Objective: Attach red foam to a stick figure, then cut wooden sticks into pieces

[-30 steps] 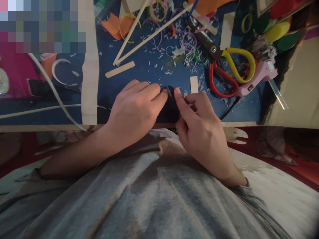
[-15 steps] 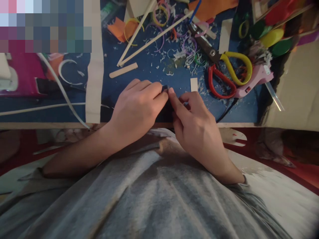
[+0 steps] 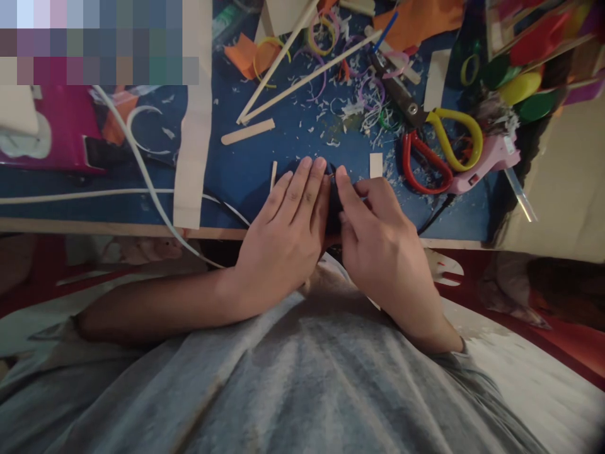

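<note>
My left hand lies flat near the table's front edge, its fingers stretched out and close together. A short pale stick shows beside its outer fingers; whether the hand touches it is hidden. Close on its right, my right hand is closed, the index finger pressing on a thin dark strip. Most of that strip is hidden between the two hands, so its kind cannot be made out. A small cream paper piece lies just beyond the right hand.
Scissors with red and yellow handles lie beside a pink glue gun. Long wooden sticks, a craft stick, curled paper strips and scraps are scattered behind. A white cable crosses the left side, near a long paper strip.
My left hand has gone from curled fingers to lying flat, and the short stick now shows beside it. My right hand keeps its hold on the dark strip. The view has shifted slightly.
</note>
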Demonstrator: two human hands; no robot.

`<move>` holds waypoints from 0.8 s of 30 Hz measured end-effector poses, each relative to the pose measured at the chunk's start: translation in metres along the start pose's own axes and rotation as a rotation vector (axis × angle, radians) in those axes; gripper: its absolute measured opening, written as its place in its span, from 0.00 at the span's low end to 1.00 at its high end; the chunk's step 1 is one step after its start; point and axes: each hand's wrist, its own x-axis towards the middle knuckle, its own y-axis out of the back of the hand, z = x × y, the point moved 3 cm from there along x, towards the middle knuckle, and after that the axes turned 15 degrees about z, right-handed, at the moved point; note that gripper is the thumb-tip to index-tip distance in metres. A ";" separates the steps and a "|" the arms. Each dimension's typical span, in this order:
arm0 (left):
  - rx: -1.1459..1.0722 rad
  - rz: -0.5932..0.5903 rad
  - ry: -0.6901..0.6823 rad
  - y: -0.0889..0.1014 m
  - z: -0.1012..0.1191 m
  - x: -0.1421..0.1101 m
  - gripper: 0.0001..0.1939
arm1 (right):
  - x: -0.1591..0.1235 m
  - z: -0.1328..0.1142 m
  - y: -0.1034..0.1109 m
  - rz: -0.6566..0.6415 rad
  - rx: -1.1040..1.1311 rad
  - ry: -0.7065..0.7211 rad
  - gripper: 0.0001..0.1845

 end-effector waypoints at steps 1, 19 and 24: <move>0.009 -0.004 -0.005 -0.003 0.000 -0.001 0.35 | 0.000 0.000 0.000 -0.005 0.004 -0.001 0.35; -0.028 0.001 -0.011 -0.015 -0.004 -0.004 0.40 | 0.002 -0.005 0.003 0.037 -0.050 0.101 0.35; -0.049 -0.026 -0.015 -0.016 -0.007 -0.004 0.42 | 0.011 -0.003 -0.001 0.009 -0.052 0.083 0.37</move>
